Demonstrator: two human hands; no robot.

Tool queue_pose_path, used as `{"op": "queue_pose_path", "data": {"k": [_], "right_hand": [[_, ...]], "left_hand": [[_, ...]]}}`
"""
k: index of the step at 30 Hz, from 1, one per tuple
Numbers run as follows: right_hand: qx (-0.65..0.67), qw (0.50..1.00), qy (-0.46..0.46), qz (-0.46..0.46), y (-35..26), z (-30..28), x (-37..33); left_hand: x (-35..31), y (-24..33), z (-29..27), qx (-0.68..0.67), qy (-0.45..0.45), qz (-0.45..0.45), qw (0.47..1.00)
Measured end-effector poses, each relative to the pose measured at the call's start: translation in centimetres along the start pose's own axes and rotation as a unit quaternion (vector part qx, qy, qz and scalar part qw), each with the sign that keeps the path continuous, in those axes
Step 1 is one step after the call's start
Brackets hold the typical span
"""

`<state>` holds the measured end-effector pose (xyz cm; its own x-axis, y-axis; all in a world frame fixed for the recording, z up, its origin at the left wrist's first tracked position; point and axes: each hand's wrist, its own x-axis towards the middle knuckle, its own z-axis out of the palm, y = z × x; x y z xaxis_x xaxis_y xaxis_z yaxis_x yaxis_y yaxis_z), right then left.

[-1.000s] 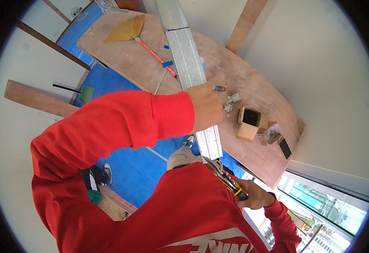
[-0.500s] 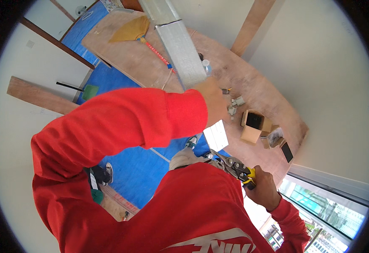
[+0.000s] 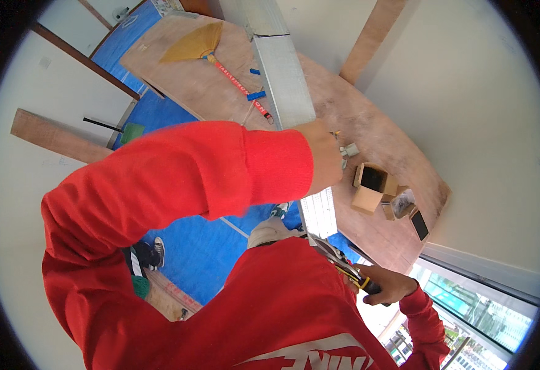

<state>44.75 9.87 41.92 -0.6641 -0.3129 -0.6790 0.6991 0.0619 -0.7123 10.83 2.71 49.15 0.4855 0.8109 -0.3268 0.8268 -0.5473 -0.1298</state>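
A long silver sheet-metal strip (image 3: 285, 80) runs from the far edge of the table toward my body. My left hand (image 3: 324, 157) is closed over it near its close end, with the fingers mostly hidden behind the wrist. Past the hand, the strip's ribbed white end (image 3: 318, 213) sticks out over the table edge. My right hand (image 3: 384, 283) grips tin snips (image 3: 344, 262) with black and yellow handles. The jaws point up and left and lie at the strip's end corner; whether they touch the metal, I cannot tell.
A wooden table (image 3: 399, 142) bears a yellow broom (image 3: 196, 46), an open cardboard box (image 3: 368, 188), a phone (image 3: 419, 225), a clear plastic bag (image 3: 402, 200) and small metal scraps (image 3: 350, 150). Blue sheeting (image 3: 202, 246) covers the floor. Another person's shoe (image 3: 159, 253) shows at left.
The strip has shifted to the right and toward me, along with my left hand. In my right hand the snips have turned, and their jaws now lie nearer the strip's end.
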Motion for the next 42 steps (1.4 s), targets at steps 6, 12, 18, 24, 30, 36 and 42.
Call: {"op": "queue_pose_path", "data": {"k": [6,12,18,24,30,36,42], "right_hand": [[-0.149,0.983,0.106,-0.001,-1.2,1.1,-1.1],[-0.158,0.983,0.087,0.039,-2.4,0.5,-0.9],[-0.241,0.921,0.306,0.017,-0.1,1.2,0.7],[-0.12,0.941,0.289,-0.13,6.7,-0.5,4.0],[-0.027,0.997,0.017,-0.066,13.9,-3.4,5.6],[-0.169,0.897,0.4,0.079,21.8,-5.5,15.1],[-0.111,0.733,0.625,0.245,24.1,-8.0,31.3]], "left_hand": [[-0.1,1.4,0.6,0.022,-0.024,-0.067,0.997],[-0.2,1.4,2.2,0.042,-0.047,-0.064,0.996],[1.1,-0.2,4.9,-0.059,-0.073,-0.135,0.986],[-0.4,1.4,9.2,-0.188,-0.108,-0.131,0.967],[-2.4,2.4,13.3,-0.22,-0.174,-0.141,0.949],[-4.9,-1.6,14.7,-0.286,-0.064,-0.208,0.933],[-1.8,1.1,13.8,-0.499,-0.004,-0.24,0.833]]}}
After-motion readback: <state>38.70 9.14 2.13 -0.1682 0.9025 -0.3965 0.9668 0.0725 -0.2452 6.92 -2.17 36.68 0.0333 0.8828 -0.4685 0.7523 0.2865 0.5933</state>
